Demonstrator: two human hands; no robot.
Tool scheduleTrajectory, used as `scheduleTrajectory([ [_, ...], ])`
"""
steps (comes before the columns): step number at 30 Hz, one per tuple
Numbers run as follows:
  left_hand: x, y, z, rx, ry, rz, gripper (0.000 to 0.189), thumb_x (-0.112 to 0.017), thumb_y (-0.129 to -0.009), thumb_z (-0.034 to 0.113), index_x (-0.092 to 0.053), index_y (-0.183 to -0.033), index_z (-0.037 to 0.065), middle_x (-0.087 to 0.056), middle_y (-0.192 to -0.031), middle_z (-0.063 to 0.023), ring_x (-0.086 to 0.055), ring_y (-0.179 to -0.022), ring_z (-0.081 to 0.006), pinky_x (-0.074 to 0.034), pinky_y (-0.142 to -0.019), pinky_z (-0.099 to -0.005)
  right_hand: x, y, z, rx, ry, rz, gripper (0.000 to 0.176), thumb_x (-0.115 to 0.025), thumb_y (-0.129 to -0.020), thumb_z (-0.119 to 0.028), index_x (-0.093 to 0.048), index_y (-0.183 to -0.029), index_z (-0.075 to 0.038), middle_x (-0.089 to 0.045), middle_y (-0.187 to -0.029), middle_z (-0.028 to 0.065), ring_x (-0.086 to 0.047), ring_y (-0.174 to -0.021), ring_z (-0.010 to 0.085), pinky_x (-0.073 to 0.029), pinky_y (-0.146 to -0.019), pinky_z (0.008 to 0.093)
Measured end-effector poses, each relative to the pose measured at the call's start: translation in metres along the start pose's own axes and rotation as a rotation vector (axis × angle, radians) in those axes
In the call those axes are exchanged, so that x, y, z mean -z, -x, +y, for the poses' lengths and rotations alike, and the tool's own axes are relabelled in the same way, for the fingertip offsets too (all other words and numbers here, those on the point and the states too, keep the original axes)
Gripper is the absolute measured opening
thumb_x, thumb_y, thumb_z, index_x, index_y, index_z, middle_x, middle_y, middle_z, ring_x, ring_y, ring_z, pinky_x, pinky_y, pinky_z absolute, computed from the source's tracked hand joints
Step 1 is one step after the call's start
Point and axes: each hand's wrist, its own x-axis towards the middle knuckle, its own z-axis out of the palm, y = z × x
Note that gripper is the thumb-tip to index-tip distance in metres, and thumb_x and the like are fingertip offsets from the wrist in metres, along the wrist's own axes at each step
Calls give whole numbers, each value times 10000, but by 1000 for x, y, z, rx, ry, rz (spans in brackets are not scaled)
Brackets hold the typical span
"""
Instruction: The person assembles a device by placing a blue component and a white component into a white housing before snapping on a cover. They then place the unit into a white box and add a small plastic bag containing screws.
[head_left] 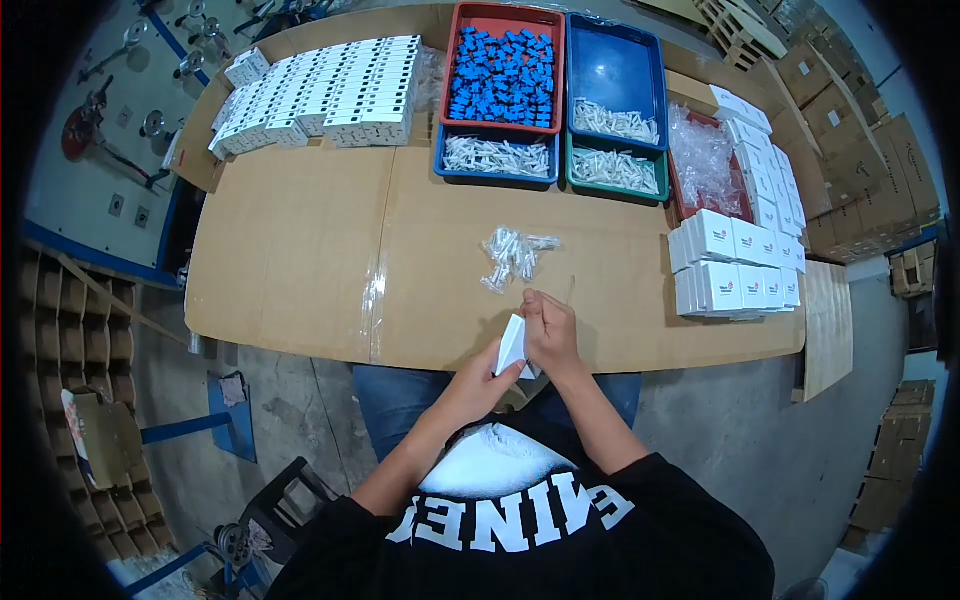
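A small white box (512,344) is held over the table's front edge, tilted. My left hand (477,385) is closed round its lower left side. Against the box's right side is my right hand (549,330), its fingers curled together near the top; what they pinch, if anything, is too small to make out. Just beyond my hands, a loose pile of small clear bags with white pieces (514,255) lies on the cardboard-covered table (290,240).
Stacked white boxes (330,90) stand at the back left, more boxes (735,265) at the right. A red tray (560,70) of blue parts, blue trays (440,160) and a green tray (664,190) hold small parts. Clear plastic (705,160) lies beside them.
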Motion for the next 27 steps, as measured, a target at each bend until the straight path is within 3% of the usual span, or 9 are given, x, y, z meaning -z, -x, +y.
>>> scheduleTrajectory([
  [2,-1,-6,0,-6,37,-2,367,-609,-1084,221,-553,-1362,-11,-711,-1106,-85,-687,-934,-171,-555,-822,-312,11,-3,-3,-346,-101,-219,217,-656,-1028,-208,-674,-1008,8,-688,-878,178,-689,-758,337,-545,-698,407],
  [3,-2,-9,1,123,304,44,354,-586,-1086,194,-554,-1366,-19,-706,-1140,-104,-697,-952,-177,-572,-816,-311,18,-4,-9,-348,-101,-212,217,-656,-1028,-208,-674,-1008,8,-688,-878,178,-689,-758,337,-545,-698,407],
  [5,5,-14,-1,250,550,96,353,-521,-1096,212,-562,-1355,-25,-709,-1162,-149,-743,-945,-241,-636,-770,-358,33,-7,-27,-163,-100,-401,466,-774,-935,-298,-638,-1296,-35,-681,-1204,183,-689,-1063,345,-555,-926,415],
  [6,11,-16,-5,250,550,101,353,-521,-1096,212,-562,-1355,-25,-709,-1162,-149,-743,-945,-241,-636,-770,-358,37,-8,-33,-161,-103,-403,466,-774,-935,-298,-638,-1296,-35,-681,-1204,183,-689,-1063,345,-555,-926,415],
  [9,22,-16,0,396,759,39,385,-509,-1075,240,-565,-1340,-33,-719,-1126,-153,-751,-917,-238,-635,-856,-368,44,8,-39,26,146,-628,764,-837,-854,-368,-532,-1479,-52,-534,-1474,193,-508,-1359,385,-429,-1140,460],
  [16,23,-19,20,534,1037,-57,492,-469,-1065,340,-578,-1362,-38,-715,-1257,-212,-742,-1100,-318,-611,-968,-430,64,-5,-59,13,57,-615,707,-823,-845,-299,-560,-1465,-84,-533,-1496,170,-498,-1392,388,-393,-1182,474],
  [18,29,-21,18,478,1055,-179,488,-467,-1065,345,-607,-1333,-37,-725,-1234,-204,-735,-1111,-341,-579,-1038,-471,67,-11,-58,206,99,-570,539,-787,-859,-220,-642,-1363,-95,-613,-1413,144,-565,-1335,350,-372,-1198,527],
  [24,27,-26,5,524,1084,-194,469,-477,-1067,359,-615,-1323,-9,-710,-1254,-221,-708,-1161,-360,-518,-1099,-583,66,-9,-44,181,19,-576,361,-732,-850,-108,-704,-1210,-115,-749,-1152,54,-687,-1139,291,-414,-1167,525],
  [27,24,-21,22,552,1172,-237,458,-476,-1063,351,-604,-1324,-3,-718,-1210,-208,-714,-1133,-358,-534,-1088,-565,67,-9,-42,163,22,-562,380,-779,-833,-189,-710,-1200,-116,-714,-1251,94,-676,-1151,326,-448,-1125,510],
])
